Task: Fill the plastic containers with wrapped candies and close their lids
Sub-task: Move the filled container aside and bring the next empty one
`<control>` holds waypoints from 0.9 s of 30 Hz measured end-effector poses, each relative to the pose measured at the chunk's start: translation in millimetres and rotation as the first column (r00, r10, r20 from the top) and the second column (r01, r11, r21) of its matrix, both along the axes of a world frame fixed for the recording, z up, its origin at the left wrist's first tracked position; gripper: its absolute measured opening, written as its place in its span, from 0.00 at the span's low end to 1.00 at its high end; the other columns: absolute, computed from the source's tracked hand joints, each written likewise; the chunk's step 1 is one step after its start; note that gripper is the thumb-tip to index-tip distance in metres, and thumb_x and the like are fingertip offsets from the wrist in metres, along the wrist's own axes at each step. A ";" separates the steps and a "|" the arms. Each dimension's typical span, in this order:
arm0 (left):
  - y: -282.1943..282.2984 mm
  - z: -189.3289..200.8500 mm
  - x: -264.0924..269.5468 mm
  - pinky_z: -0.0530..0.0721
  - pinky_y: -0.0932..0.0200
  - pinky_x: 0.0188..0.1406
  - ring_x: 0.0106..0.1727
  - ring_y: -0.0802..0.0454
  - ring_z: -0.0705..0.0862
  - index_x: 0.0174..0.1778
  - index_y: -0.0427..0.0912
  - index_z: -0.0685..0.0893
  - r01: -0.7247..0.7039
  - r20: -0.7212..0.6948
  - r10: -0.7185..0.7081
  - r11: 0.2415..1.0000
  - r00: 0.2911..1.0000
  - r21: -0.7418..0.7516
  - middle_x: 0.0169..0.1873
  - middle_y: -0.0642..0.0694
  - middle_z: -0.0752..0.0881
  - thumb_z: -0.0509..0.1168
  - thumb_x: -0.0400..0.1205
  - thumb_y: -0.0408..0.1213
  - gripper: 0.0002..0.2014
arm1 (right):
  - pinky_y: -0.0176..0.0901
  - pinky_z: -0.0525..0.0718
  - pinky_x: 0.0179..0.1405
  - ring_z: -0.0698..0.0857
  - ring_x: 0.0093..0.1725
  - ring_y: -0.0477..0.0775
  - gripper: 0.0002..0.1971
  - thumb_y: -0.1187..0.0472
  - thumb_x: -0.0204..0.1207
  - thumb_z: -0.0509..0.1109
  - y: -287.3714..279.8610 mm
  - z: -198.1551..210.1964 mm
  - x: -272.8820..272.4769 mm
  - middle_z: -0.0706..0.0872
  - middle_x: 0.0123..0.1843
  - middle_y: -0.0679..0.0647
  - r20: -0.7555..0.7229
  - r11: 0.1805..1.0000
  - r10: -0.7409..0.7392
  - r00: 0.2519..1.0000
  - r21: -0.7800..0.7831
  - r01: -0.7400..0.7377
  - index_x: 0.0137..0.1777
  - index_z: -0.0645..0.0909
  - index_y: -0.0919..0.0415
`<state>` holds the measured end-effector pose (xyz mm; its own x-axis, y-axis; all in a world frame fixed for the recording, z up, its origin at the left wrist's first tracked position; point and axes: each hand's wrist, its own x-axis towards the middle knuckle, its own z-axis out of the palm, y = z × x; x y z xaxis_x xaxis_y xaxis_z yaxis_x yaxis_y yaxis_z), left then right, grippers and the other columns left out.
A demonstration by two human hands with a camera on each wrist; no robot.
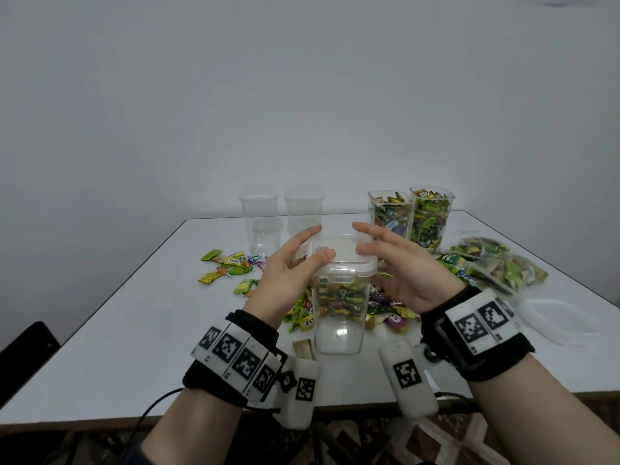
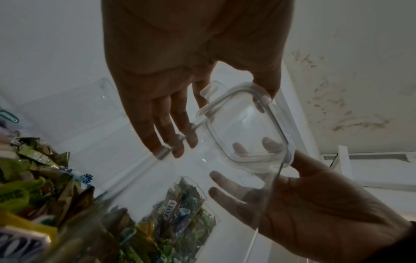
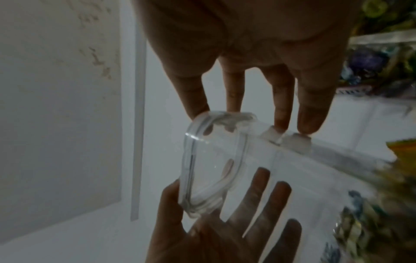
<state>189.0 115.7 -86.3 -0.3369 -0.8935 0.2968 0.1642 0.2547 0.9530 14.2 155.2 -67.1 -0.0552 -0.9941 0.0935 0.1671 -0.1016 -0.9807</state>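
- Clear plastic container [image 1: 339, 310] stood upright on the white table [image 1: 117, 330], near its front edge, between the two hands; wrapped candies [image 1: 339, 298] filled its middle band, while the lowest part looked bare.
- Its transparent lid [image 1: 342, 255] sat on the rim; whether the side flaps were latched could not be told from the head view.
- Left hand [image 1: 288, 273] was at the lid's left side, fingers straight and spread, thumb tip touching the lid's top; nothing was gripped.
- Right hand [image 1: 399, 266] was at the lid's right side, fingers extended, tips lying on the lid near its right edge; the palm hid part of the container's far corner.
- Left-wrist view was dim: the left hand [image 2: 180, 71], the lid [image 2: 245, 128] and the right hand [image 2: 315, 204] showed, partly seen through blurred plastic.
- Right-wrist view was equally dark; the right hand [image 3: 258, 62] had fingertips on the lid [image 3: 216, 160], and the left hand [image 3: 213, 222] lay open beyond it.
- Two empty containers [image 1: 281, 219] stood at the back, their outlines faint against the wall.
- Two filled containers [image 1: 412, 216] stood back right, without lids.
- Loose candies [image 1: 231, 265] lay scattered left and behind the central container, partly hidden by the hands.
- Candy bags [image 1: 496, 266] lay at right; a spare lid [image 1: 557, 325] beside them was barely distinguishable.
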 end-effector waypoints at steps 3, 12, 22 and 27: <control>0.5 0.3 -0.1 0.84 0.69 0.35 0.44 0.57 0.90 0.65 0.53 0.81 0.028 -0.041 -0.027 0.999 0.999 0.018 0.46 0.53 0.91 0.70 0.78 0.37 0.19 | 0.52 0.79 0.59 0.81 0.49 0.58 0.13 0.65 0.73 0.72 5.2 5.4 -4.2 0.89 0.51 0.59 -0.079 1.000 -0.023 0.997 -0.016 0.022 0.55 0.85 0.51; -5.2 -3.3 1.1 0.85 0.67 0.36 0.46 0.54 0.90 0.63 0.57 0.82 0.037 -0.025 -0.037 0.999 0.999 0.013 0.47 0.54 0.91 0.72 0.77 0.40 0.19 | 0.61 0.88 0.48 0.89 0.41 0.66 0.22 0.50 0.64 0.80 24.2 18.9 -4.4 0.88 0.42 0.68 -0.565 0.978 -0.156 0.811 -0.206 0.044 0.59 0.82 0.45; -8.8 -6.4 1.2 0.84 0.68 0.34 0.45 0.54 0.90 0.65 0.56 0.81 0.076 -0.055 -0.074 0.997 0.996 0.021 0.46 0.49 0.91 0.72 0.78 0.39 0.19 | 0.44 0.88 0.41 0.80 0.41 0.55 0.35 0.40 0.55 0.75 10.7 26.9 -16.6 0.75 0.46 0.62 -0.629 0.986 0.137 0.765 0.016 -0.163 0.66 0.78 0.40; -6.1 -4.8 0.5 0.85 0.65 0.36 0.47 0.50 0.91 0.65 0.55 0.80 0.072 -0.065 -0.069 0.997 0.996 0.040 0.47 0.45 0.91 0.71 0.78 0.38 0.19 | 0.42 0.79 0.29 0.67 0.38 0.62 0.31 0.50 0.60 0.77 -2.0 22.8 -20.6 0.69 0.50 0.60 -0.424 0.943 0.331 0.843 0.110 -0.315 0.66 0.78 0.45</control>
<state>189.5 109.6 -91.1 -0.3810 -0.8805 0.2822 0.2406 0.2003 0.9497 -6.4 153.2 -44.3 0.3073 -0.9516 -0.0019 -0.2553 -0.0805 -0.9635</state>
